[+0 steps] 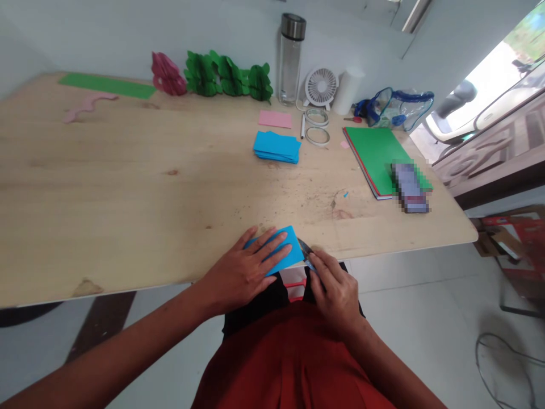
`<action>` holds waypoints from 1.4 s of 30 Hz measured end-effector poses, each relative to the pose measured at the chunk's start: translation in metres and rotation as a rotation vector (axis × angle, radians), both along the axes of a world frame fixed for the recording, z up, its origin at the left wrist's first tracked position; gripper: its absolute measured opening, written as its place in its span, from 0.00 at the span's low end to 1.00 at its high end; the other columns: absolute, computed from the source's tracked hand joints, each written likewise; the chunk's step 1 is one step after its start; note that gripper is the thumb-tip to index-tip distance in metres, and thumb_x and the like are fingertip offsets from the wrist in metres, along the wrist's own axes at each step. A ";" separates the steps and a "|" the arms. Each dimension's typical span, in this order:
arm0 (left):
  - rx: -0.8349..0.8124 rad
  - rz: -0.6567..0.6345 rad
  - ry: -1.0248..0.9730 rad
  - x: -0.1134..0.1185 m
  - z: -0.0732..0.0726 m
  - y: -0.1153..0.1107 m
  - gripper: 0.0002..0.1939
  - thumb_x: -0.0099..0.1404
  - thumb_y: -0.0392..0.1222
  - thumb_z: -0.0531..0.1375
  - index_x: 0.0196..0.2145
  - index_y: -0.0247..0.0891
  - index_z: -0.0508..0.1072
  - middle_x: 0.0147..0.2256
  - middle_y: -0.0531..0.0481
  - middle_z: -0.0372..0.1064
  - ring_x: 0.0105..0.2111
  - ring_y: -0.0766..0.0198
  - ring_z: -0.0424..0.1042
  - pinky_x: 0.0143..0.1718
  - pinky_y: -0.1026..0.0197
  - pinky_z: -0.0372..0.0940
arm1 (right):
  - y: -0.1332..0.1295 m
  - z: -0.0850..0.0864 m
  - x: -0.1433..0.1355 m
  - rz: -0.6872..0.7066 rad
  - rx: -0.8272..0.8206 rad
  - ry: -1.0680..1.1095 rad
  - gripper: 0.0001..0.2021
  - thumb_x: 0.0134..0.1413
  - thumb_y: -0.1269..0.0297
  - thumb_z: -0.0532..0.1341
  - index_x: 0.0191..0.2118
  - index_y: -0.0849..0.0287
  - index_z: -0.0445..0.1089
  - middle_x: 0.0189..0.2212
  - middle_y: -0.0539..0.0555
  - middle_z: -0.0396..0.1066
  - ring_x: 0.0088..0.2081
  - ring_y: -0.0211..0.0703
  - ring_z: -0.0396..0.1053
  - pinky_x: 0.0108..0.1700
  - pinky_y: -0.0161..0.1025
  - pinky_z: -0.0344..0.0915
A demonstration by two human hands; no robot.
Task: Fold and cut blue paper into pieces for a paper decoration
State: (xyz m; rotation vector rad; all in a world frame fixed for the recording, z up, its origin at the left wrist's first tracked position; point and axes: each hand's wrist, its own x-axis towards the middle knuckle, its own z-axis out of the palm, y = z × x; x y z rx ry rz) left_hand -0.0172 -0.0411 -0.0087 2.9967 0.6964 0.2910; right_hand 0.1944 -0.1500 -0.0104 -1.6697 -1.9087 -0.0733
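At the table's front edge, a small blue paper rectangle [293, 244] lies under my left hand [251, 264]. That hand is flat, its fingers stretched across the paper and pressing it down, with the thumb near the paper's lower edge. To the right, my right hand [336, 287] is closed around scissors [305, 248]. Their dark blades point up and left, close against the paper's right edge; most of the handle is hidden in my fingers. Farther back sits a stack of blue paper pieces [276, 146], with a pink paper piece [275, 119] behind it.
Along the wall stand green paper shapes [230, 76], a pink one [168, 74], a glass bottle [290, 62], a small fan [321, 88] and a white roll [348, 91]. Two tape rolls [317, 136], a clear pouch [400, 109], green sheets [374, 153] and a phone [409, 187] lie rightward.
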 end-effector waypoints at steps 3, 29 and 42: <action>0.001 -0.001 0.024 0.003 0.007 -0.001 0.26 0.67 0.50 0.54 0.60 0.41 0.63 0.63 0.43 0.57 0.64 0.47 0.52 0.64 0.42 0.44 | 0.000 0.000 -0.003 -0.003 -0.003 0.006 0.16 0.63 0.72 0.54 0.54 0.61 0.70 0.49 0.61 0.74 0.47 0.46 0.75 0.48 0.42 0.75; -0.027 -0.101 0.052 0.006 0.005 0.007 0.24 0.71 0.45 0.50 0.63 0.45 0.58 0.65 0.47 0.53 0.65 0.52 0.52 0.64 0.46 0.46 | -0.009 -0.010 -0.014 -0.005 -0.004 0.039 0.17 0.62 0.70 0.53 0.54 0.63 0.68 0.52 0.64 0.71 0.47 0.49 0.74 0.45 0.41 0.75; -0.024 -0.120 0.014 0.004 -0.002 0.008 0.25 0.71 0.46 0.51 0.63 0.42 0.58 0.65 0.45 0.52 0.65 0.51 0.49 0.65 0.44 0.42 | -0.003 -0.009 -0.016 -0.014 0.041 0.068 0.16 0.62 0.72 0.54 0.54 0.62 0.68 0.50 0.62 0.73 0.47 0.47 0.75 0.46 0.40 0.75</action>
